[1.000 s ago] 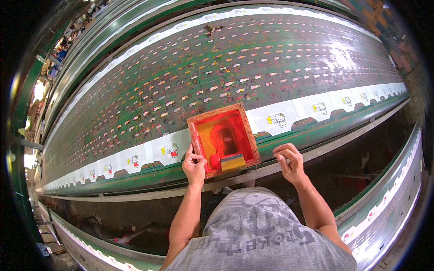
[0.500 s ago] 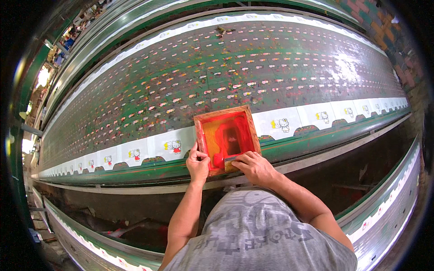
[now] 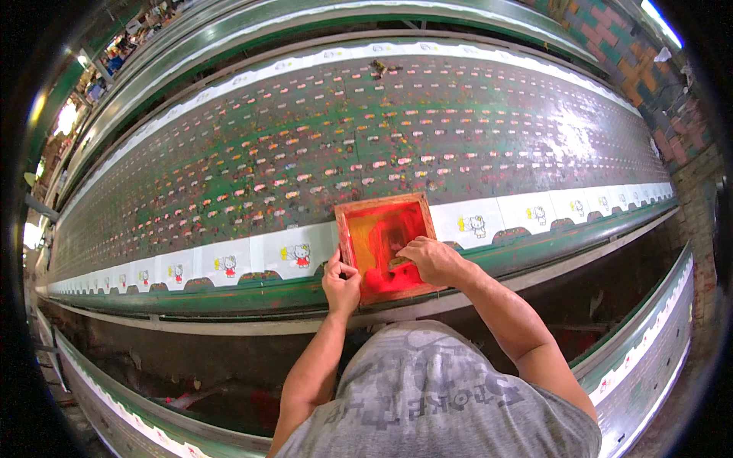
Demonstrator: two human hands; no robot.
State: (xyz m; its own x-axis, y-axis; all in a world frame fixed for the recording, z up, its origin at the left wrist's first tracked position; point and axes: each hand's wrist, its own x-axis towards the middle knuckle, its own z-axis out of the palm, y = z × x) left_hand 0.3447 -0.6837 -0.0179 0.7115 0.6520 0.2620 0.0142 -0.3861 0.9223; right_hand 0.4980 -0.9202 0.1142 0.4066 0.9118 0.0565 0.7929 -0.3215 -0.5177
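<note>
A wooden screen frame (image 3: 386,202) with red ink inside rests over the strip of white printed pieces at the near edge of a long green print table. My left hand (image 3: 341,286) grips the frame's left side near its lower corner, fingers closed on it. Inside the frame, my right hand (image 3: 430,262) is closed on a squeegee (image 3: 398,261), mostly hidden by the fingers, over the red ink. Pieces left of the frame show a cartoon cat (image 3: 299,257) with a red dress; those to its right (image 3: 476,227) show the figure without red.
The table's speckled surface (image 3: 343,133) carries rows of small pale markers and a small dark object (image 3: 379,67) near the far strip. Parallel tables (image 3: 640,336) lie behind me and beyond. A tiled floor (image 3: 626,76) is at upper right, clutter at upper left.
My right hand has moved from beside the frame to inside it, taking hold of the squeegee and shifting it up the screen. My left hand stays on the frame.
</note>
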